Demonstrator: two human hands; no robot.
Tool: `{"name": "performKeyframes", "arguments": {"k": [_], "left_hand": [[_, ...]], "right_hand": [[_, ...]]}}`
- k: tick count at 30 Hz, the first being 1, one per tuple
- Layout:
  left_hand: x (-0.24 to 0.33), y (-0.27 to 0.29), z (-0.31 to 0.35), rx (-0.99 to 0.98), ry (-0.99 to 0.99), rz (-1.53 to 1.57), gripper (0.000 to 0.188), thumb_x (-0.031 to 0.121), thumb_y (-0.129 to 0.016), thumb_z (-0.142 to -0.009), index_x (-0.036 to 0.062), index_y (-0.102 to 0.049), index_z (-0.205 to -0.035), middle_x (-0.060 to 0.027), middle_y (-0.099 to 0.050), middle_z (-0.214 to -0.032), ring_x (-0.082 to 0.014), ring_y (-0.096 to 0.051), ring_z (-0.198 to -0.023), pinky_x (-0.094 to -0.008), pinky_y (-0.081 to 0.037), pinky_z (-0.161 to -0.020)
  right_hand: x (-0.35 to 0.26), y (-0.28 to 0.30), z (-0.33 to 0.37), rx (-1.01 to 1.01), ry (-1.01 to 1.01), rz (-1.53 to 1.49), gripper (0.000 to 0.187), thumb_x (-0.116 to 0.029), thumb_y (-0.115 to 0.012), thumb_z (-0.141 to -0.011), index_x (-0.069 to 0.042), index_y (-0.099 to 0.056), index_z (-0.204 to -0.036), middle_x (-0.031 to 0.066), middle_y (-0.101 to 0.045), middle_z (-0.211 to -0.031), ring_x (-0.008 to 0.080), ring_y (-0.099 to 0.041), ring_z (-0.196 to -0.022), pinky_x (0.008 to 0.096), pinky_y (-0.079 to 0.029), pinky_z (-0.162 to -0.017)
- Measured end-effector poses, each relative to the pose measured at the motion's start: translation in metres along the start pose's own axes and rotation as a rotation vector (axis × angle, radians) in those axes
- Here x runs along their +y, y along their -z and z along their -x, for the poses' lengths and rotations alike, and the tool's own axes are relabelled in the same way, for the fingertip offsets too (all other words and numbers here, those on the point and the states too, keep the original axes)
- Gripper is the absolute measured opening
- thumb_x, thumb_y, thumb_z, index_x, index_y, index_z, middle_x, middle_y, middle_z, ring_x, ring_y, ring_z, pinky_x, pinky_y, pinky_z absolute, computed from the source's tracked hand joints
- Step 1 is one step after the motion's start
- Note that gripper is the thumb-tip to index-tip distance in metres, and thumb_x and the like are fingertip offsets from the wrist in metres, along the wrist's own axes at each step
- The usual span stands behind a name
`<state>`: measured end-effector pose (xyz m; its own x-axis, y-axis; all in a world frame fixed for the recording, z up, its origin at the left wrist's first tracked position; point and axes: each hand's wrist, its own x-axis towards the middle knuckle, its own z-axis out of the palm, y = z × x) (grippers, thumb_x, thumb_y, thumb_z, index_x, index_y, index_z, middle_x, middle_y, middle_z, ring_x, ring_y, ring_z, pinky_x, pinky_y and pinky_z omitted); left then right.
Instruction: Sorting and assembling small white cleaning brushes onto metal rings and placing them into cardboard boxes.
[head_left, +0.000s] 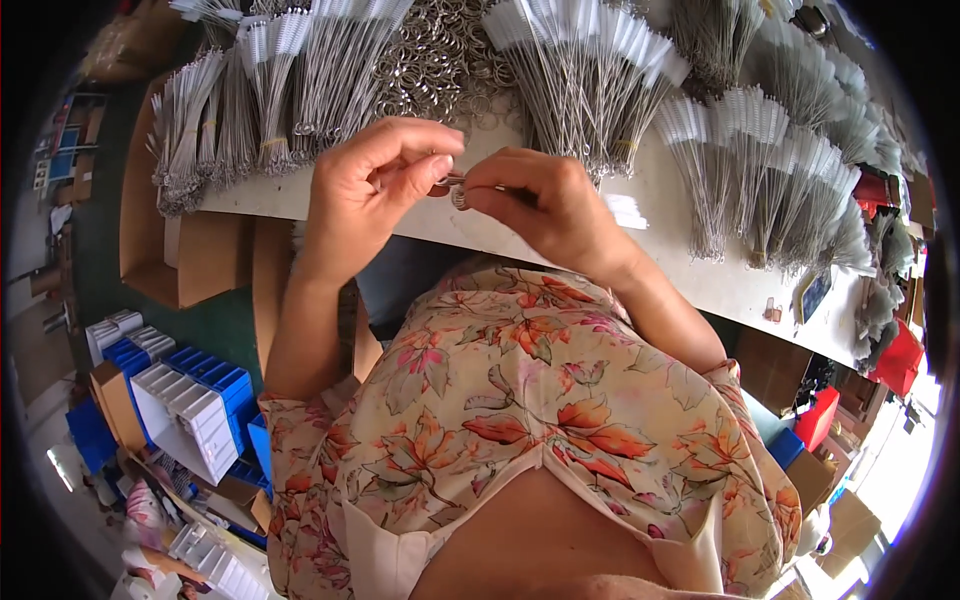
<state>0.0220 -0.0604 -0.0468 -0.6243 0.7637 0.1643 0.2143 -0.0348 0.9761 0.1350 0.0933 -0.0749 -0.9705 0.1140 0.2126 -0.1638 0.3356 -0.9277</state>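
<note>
My left hand (370, 170) and my right hand (545, 195) meet above the table's near edge, fingertips almost touching. Between them is a small shiny metal ring (459, 196), pinched by my right thumb and fingers. My left thumb and index finger close on the same small metal piece from the other side; their grip partly hides it. Just beyond lies a heap of loose metal rings (440, 65). Thin wire brushes with white bristle ends stand close by, one bundle group (270, 90) left of the heap and another (580, 90) right of it.
More wire brush bundles (760, 170) cover the right side of the white table (690, 285). A cardboard box (205, 260) sits below the table's left end. Blue and white plastic bins (190, 410) are stacked at the lower left. Red containers (820, 418) are at the right.
</note>
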Motion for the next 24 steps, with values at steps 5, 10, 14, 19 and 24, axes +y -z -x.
{"name": "performKeyframes", "arguments": {"k": [5, 10, 14, 19, 24], "left_hand": [[0.017, 0.012, -0.019, -0.267, -0.1, 0.048, 0.015, -0.004, -0.054, -0.082, 0.0, -0.062, -0.093, -0.0162, -0.058, -0.106, -0.0122, -0.06, -0.079, -0.0233, -0.052, -0.069], [0.019, 0.005, -0.033, -0.341, -0.21, 0.021, 0.022, -0.011, -0.053, -0.076, -0.0015, -0.062, -0.093, -0.0168, -0.059, -0.103, -0.0147, -0.062, -0.081, -0.0256, -0.054, -0.068], [0.02, -0.005, -0.036, -0.31, -0.25, 0.036, 0.025, -0.014, -0.052, -0.072, -0.0042, -0.062, -0.093, -0.0179, -0.059, -0.101, -0.0211, -0.064, -0.084, -0.0255, -0.055, -0.067], [0.022, -0.009, -0.038, -0.294, -0.341, -0.034, 0.027, -0.015, -0.051, -0.071, -0.0046, -0.063, -0.093, -0.0186, -0.059, -0.101, -0.022, -0.065, -0.082, -0.0243, -0.056, -0.065], [0.023, -0.01, -0.042, -0.298, -0.38, -0.102, 0.029, -0.016, -0.052, -0.069, -0.0038, -0.064, -0.092, -0.0184, -0.06, -0.1, -0.0194, -0.064, -0.079, -0.0207, -0.055, -0.061]], "right_hand": [[-0.022, 0.032, -0.007, -0.189, -0.343, -0.392, 0.017, -0.017, -0.059, -0.087, -0.002, -0.065, -0.088, -0.0023, -0.058, -0.067, 0.0044, -0.046, -0.055, 0.021, -0.036, -0.049], [-0.028, 0.043, -0.005, -0.179, -0.373, -0.521, 0.02, -0.023, -0.059, -0.087, -0.003, -0.065, -0.085, -0.0055, -0.052, -0.062, 0.0023, -0.038, -0.052, 0.0189, -0.031, -0.047], [-0.024, 0.048, -0.003, -0.171, -0.369, -0.581, 0.021, -0.022, -0.058, -0.088, -0.003, -0.065, -0.084, -0.004, -0.056, -0.067, 0.0023, -0.038, -0.052, 0.0183, -0.03, -0.047], [-0.02, 0.052, -0.003, -0.189, -0.355, -0.624, 0.02, -0.022, -0.057, -0.088, -0.003, -0.064, -0.085, -0.0017, -0.062, -0.075, 0.0024, -0.039, -0.052, 0.0178, -0.031, -0.048], [-0.016, 0.055, -0.004, -0.216, -0.348, -0.66, 0.02, -0.022, -0.058, -0.087, -0.003, -0.064, -0.085, -0.0017, -0.063, -0.077, 0.0026, -0.04, -0.052, 0.0173, -0.033, -0.048]]}}
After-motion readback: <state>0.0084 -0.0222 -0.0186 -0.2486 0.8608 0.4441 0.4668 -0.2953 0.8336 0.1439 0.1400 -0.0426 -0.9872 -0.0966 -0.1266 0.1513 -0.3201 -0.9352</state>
